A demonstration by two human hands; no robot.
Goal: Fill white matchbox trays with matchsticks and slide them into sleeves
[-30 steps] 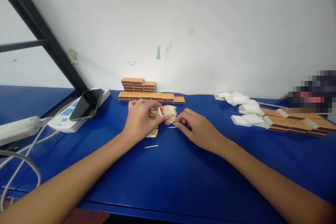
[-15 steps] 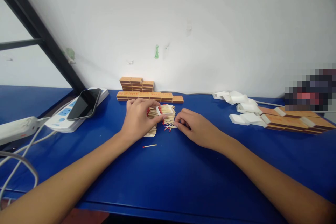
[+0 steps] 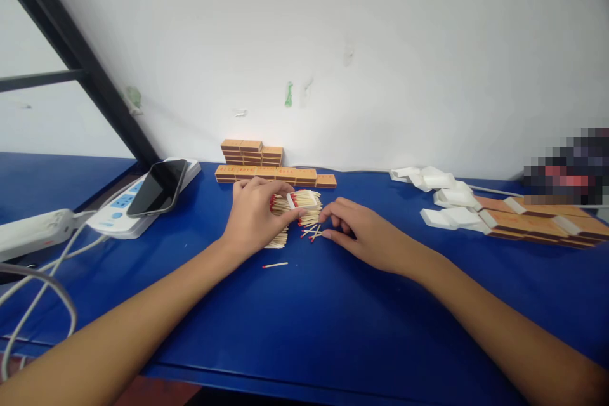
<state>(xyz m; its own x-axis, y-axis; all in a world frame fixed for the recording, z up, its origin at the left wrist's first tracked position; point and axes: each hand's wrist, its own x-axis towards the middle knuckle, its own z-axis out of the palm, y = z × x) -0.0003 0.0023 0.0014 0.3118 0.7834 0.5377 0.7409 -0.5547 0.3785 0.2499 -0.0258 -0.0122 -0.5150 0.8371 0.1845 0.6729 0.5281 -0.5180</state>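
Note:
My left hand is closed on a small white matchbox tray, thumb at its near side and fingers over the far left corner. Matches with red heads lie in the tray. Beneath and around it is a pile of matches, partly hidden by the hand. Just right of the pile is my right hand, its thumb and forefinger apart, with the tips close to a few loose crossed matches. One single match lies apart, nearer the front of the table.
Orange-topped matchboxes stand in a row at the wall, with stacked matchboxes behind. To the right are white empty trays and matchbox sleeves. On the left, a phone rests on a power strip among cables.
My right thumb and forefinger have parted, and loose matches show crossed beside them. My left hand still grips the tray. The whole view has shifted slightly.

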